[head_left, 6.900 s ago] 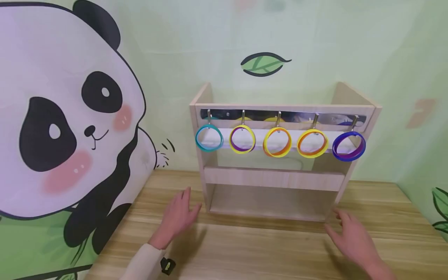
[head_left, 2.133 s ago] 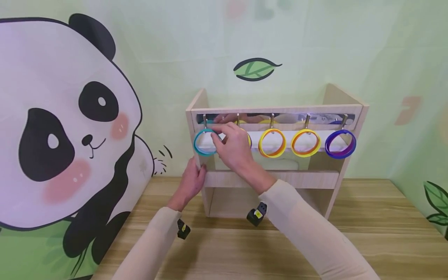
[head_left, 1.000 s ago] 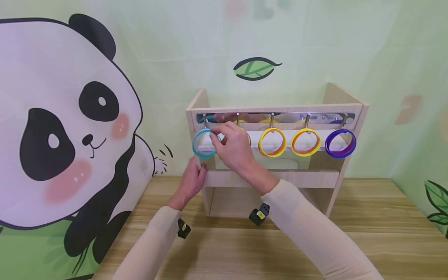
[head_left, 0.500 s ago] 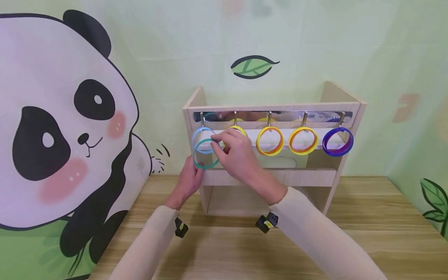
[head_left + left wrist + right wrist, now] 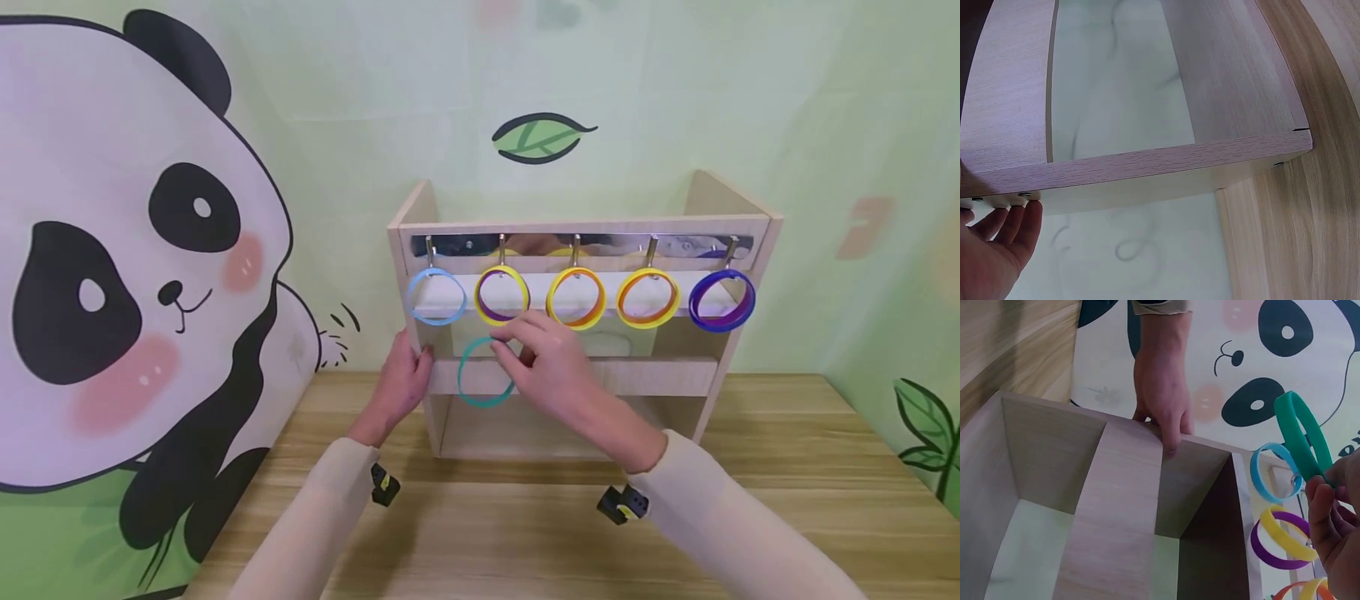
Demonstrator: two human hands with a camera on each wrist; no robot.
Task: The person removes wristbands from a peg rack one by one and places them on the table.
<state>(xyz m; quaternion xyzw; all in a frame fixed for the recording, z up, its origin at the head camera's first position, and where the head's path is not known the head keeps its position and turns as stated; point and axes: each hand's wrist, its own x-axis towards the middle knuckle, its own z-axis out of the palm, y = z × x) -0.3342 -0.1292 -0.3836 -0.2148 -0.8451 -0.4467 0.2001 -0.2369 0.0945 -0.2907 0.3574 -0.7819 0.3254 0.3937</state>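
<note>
Right hand (image 5: 551,367) pinches the green ring (image 5: 1290,432) between thumb and fingertips; ring hangs free of the hooks (image 5: 430,247), just left of that hand and in front of the rack (image 5: 651,377). Left hand (image 5: 396,379), apart from the right, grips the rack's side panel, fingers on the outer face. Light blue ring (image 5: 1257,477) hangs above the left hand. Handling estimate: green band probably silicone-like: light, flexible, slightly grippy, not fragile. Best hold: light pinch across the band; hard squeezing would likely distort the loop.
</note>
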